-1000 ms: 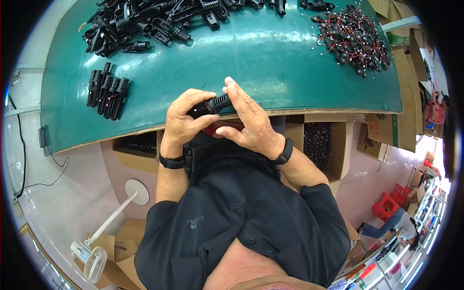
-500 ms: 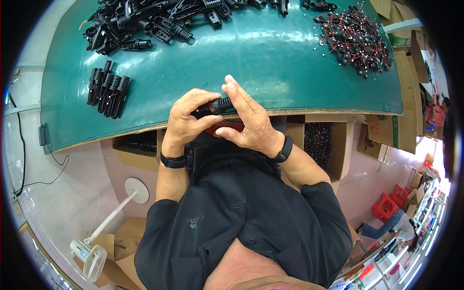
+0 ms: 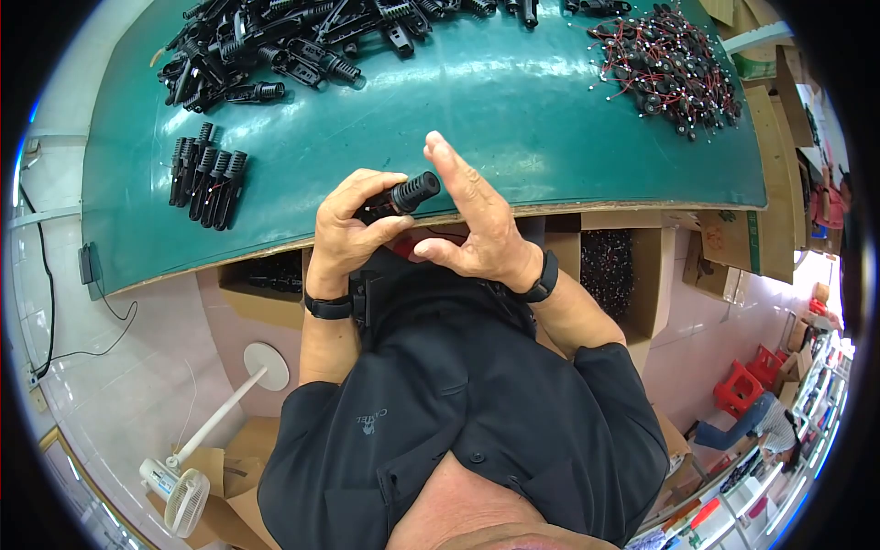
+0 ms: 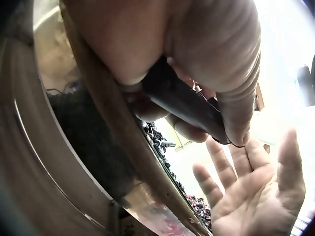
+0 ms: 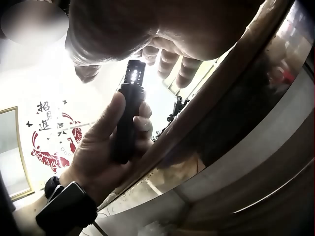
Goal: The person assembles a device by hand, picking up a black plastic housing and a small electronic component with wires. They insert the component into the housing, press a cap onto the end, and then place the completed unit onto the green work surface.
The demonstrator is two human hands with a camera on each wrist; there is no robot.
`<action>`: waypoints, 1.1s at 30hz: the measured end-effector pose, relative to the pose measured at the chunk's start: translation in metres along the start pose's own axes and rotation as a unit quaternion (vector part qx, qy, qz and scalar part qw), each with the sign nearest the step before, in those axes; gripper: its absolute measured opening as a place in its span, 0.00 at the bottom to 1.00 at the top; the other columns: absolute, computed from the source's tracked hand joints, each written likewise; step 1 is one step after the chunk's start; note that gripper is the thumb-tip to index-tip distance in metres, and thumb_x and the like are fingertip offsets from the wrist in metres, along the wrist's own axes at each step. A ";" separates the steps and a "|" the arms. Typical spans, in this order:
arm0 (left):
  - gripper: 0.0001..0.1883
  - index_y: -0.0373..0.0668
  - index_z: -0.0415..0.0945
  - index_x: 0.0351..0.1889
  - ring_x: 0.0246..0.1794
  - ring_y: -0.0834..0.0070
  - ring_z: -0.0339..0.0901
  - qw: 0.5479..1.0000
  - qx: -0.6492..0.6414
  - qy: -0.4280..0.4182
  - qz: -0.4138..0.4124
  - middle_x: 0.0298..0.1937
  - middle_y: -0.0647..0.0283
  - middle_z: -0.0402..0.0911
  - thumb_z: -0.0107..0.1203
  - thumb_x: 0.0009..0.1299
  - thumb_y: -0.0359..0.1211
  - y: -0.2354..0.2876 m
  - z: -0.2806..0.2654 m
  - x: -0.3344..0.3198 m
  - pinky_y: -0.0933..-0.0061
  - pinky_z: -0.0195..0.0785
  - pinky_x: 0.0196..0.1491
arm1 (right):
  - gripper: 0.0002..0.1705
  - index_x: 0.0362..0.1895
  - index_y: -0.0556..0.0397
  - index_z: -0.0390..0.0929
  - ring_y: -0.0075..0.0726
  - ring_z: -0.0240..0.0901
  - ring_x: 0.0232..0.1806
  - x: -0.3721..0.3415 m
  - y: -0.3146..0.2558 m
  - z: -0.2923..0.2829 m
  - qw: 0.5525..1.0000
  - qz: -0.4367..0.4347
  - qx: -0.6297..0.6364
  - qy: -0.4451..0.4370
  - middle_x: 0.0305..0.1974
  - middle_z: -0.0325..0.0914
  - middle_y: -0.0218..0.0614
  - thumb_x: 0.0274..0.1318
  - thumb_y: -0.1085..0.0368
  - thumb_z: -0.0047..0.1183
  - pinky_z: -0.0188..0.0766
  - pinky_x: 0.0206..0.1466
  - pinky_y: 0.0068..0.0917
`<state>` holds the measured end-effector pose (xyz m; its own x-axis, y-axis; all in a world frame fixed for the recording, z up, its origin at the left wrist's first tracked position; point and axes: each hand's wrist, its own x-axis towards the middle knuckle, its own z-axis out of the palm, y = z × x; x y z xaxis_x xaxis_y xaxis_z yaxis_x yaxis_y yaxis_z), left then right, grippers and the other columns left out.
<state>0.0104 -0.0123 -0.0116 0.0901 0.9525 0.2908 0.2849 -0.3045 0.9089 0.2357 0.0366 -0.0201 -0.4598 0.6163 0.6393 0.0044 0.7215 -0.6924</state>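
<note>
Black ribbed part (image 3: 418, 191): gripped in left hand (image 3: 351, 223) near edge of counter (image 3: 541, 128), just beside straight-fingered right hand (image 3: 483, 225).

Glossy green-topped table (image 3: 522, 119), satin black plastic-looking cylinder (image 3: 414, 192), ribbed at one end.
Matt brown cardboard for the open-topped box (image 3: 651, 275); soft-looking matt cloth for the black short-sleeved shirt (image 3: 504, 403); smooth white plastic for the round-based stand fan (image 3: 188, 504).
</note>
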 end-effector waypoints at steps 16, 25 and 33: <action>0.27 0.33 0.83 0.60 0.47 0.73 0.80 0.998 -0.036 -0.043 -0.021 0.49 0.60 0.84 0.77 0.63 0.33 0.000 -0.008 -0.001 0.73 0.74 0.50 | 0.59 0.83 0.64 0.55 0.62 0.61 0.81 0.005 -0.005 0.010 1.000 -0.003 -0.006 -0.025 0.80 0.58 0.64 0.61 0.45 0.72 0.63 0.80 0.46; 0.25 0.35 0.83 0.60 0.44 0.78 0.78 0.981 -0.166 -0.041 -0.091 0.47 0.64 0.83 0.74 0.66 0.30 -0.003 -0.010 -0.003 0.75 0.72 0.48 | 0.58 0.82 0.64 0.57 0.60 0.64 0.79 0.008 0.000 0.009 1.000 -0.012 -0.010 -0.016 0.80 0.60 0.62 0.61 0.44 0.72 0.66 0.78 0.44; 0.24 0.34 0.83 0.61 0.44 0.80 0.78 0.976 -0.190 -0.048 -0.093 0.47 0.65 0.82 0.74 0.68 0.31 -0.007 -0.013 -0.006 0.76 0.72 0.48 | 0.51 0.80 0.63 0.62 0.57 0.75 0.71 0.010 -0.008 0.010 0.999 0.047 0.018 -0.010 0.76 0.69 0.57 0.61 0.50 0.72 0.74 0.71 0.43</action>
<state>-0.0043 -0.0156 -0.0157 0.1652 0.9814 0.0980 -0.0684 -0.0877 0.9938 0.2226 0.0338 -0.0115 -0.4768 0.6743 0.5639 0.0170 0.6485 -0.7610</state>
